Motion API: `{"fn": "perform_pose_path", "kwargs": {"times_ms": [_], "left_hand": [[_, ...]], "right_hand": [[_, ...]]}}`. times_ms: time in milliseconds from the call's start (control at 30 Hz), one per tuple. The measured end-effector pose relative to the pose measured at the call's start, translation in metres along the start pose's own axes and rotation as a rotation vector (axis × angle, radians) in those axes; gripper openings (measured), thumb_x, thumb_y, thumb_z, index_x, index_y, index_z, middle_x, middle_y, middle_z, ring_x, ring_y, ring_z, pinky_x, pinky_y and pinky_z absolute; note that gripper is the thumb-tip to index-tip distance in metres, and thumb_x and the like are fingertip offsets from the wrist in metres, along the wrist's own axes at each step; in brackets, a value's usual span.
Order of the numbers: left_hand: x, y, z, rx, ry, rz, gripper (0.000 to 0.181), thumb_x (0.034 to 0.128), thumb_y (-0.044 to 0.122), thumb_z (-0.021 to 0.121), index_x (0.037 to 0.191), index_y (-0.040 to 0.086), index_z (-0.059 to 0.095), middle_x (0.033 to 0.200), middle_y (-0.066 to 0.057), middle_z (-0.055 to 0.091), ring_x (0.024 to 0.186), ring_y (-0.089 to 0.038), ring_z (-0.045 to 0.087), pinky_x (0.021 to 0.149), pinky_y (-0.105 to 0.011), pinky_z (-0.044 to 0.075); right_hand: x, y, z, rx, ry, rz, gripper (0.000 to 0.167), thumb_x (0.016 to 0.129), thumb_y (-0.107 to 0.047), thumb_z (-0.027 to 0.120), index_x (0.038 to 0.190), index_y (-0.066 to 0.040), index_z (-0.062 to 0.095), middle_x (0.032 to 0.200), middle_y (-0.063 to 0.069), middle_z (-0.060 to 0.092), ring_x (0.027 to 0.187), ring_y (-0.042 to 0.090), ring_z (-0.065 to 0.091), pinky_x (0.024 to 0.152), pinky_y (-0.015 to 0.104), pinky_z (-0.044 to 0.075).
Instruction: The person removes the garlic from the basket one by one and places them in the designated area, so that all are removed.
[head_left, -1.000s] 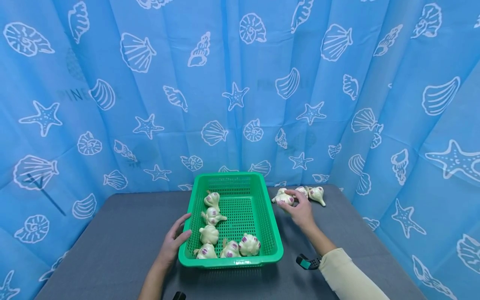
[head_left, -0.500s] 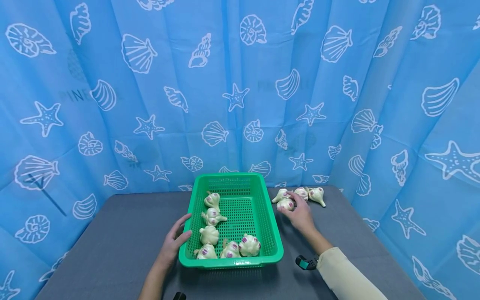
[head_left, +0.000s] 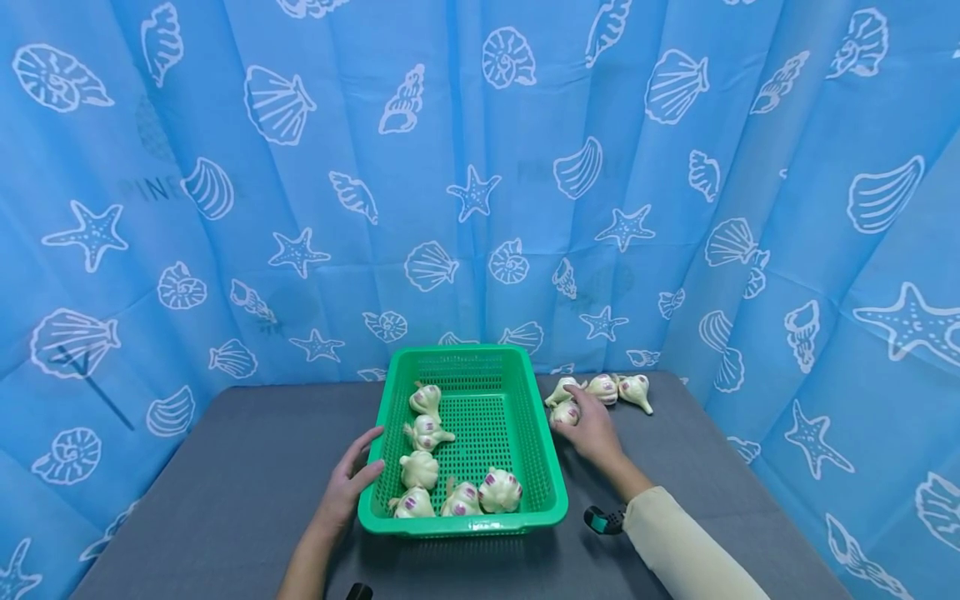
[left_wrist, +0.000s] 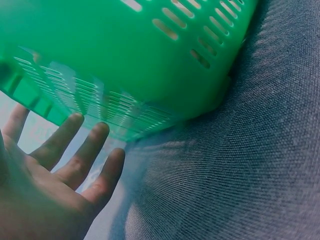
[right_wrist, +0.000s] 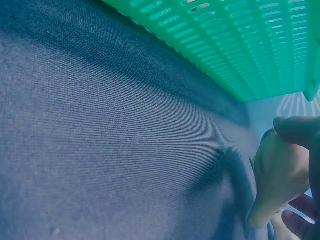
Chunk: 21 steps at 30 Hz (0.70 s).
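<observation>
The green basket [head_left: 517, 523] holds several white garlic bulbs [head_left: 418, 470] with purple marks, along its left side and near edge. My left hand [head_left: 342, 492] rests at its left rim with fingers spread; in the left wrist view that hand [left_wrist: 60, 175] has extended fingers beside the basket wall [left_wrist: 125, 65]. To the right of the basket, my right hand [head_left: 596, 429] grips a garlic bulb [head_left: 565, 414] low over the table, thumb and fingers around it. That bulb [right_wrist: 280, 170] appears at the right edge of the right wrist view, partly covered by the hand [right_wrist: 305, 145].
Three more bulbs lie at the table's back right: one [head_left: 562, 390] beside the gripped bulb, another [head_left: 602, 389] and a third [head_left: 635, 390] farther right. A grey cloth covers the table [head_left: 247, 483]. A blue shell-patterned curtain [head_left: 465, 217] hangs behind and at the sides.
My right hand has moved slightly toward the basket and nearer to me, and the bulb at its fingers has shifted slightly the same way. The left hand and basket have stayed put.
</observation>
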<state>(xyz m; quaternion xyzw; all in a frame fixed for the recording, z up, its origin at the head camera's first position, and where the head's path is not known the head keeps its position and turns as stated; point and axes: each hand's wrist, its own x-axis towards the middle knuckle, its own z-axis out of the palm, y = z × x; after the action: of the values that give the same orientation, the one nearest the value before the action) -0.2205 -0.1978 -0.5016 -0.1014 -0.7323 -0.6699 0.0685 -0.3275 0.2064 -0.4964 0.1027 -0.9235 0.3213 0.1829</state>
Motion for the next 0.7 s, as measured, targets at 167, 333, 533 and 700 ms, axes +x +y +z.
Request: {"fn": "perform_pose_path", "kwargs": {"times_ms": [167, 333, 533, 700], "left_hand": [[-0.0003, 0.0005, -0.0002, -0.005, -0.004, -0.013, 0.052, 0.0987, 0.011, 0.053, 0.149, 0.012, 0.038, 0.14, -0.024, 0.044, 0.117, -0.032, 0.051, 0.086, -0.031, 0.048], [-0.0003, 0.0007, -0.0004, -0.004, -0.006, -0.004, 0.052, 0.0985, 0.011, 0.052, 0.149, 0.011, 0.039, 0.139, -0.024, 0.044, 0.117, -0.032, 0.051, 0.086, -0.031, 0.048], [-0.0004, 0.0003, -0.0008, -0.002, -0.004, 0.008, 0.052, 0.0983, 0.01, 0.053, 0.149, 0.011, 0.039, 0.139, -0.024, 0.045, 0.114, -0.027, 0.053, 0.086, -0.031, 0.048], [-0.0003, 0.0, -0.0015, 0.004, -0.003, 0.016, 0.052, 0.0983, 0.01, 0.052, 0.148, 0.01, 0.039, 0.139, -0.024, 0.045, 0.114, -0.027, 0.053, 0.086, -0.031, 0.048]], "right_hand": [[0.0001, -0.002, 0.0025, -0.052, -0.004, 0.005, 0.068, 0.075, -0.018, 0.082, 0.136, -0.005, 0.053, 0.123, 0.024, 0.057, 0.111, 0.044, 0.052, 0.09, 0.057, 0.04], [0.0006, -0.0017, 0.0059, -0.088, -0.045, 0.073, 0.071, 0.077, -0.02, 0.082, 0.139, -0.009, 0.051, 0.12, 0.022, 0.055, 0.108, 0.043, 0.051, 0.084, 0.056, 0.042], [0.0014, -0.001, 0.007, -0.078, -0.031, 0.073, 0.073, 0.077, -0.019, 0.081, 0.141, -0.007, 0.048, 0.131, 0.024, 0.052, 0.116, 0.045, 0.048, 0.091, 0.058, 0.039], [-0.0007, -0.0009, 0.005, -0.075, -0.019, 0.06, 0.074, 0.078, -0.019, 0.082, 0.141, -0.005, 0.048, 0.135, 0.024, 0.05, 0.119, 0.047, 0.045, 0.095, 0.06, 0.036]]}}
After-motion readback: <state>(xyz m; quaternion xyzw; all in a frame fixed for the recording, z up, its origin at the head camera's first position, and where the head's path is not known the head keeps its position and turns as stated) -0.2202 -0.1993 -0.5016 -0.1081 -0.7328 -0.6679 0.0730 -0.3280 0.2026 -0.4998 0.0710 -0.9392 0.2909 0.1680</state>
